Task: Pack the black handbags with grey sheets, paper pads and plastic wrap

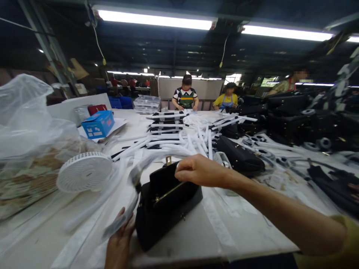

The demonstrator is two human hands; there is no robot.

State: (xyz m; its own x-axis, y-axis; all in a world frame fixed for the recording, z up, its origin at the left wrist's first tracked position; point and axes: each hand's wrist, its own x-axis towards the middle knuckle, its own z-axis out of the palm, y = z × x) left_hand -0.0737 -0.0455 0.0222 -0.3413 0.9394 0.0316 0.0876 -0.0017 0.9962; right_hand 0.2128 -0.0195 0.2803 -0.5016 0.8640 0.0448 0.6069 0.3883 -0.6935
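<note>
One black handbag (168, 212) sits on the table (215, 241); the left hand (120, 235) is at its side, the right hand (193, 170) curls over its opening; whether either grips anything, I cannot tell. Beyond are a white fan (85, 172), a blue box (98, 125), then a person in yellow (230, 100).

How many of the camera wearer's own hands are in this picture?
2: the left hand beside the black bag, partly covered by a wrapped strap, and the right hand at the bag's open top.

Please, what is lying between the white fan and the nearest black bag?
In the head view, a pale tube by the fan, then a wrapped strap by the bag.
</note>
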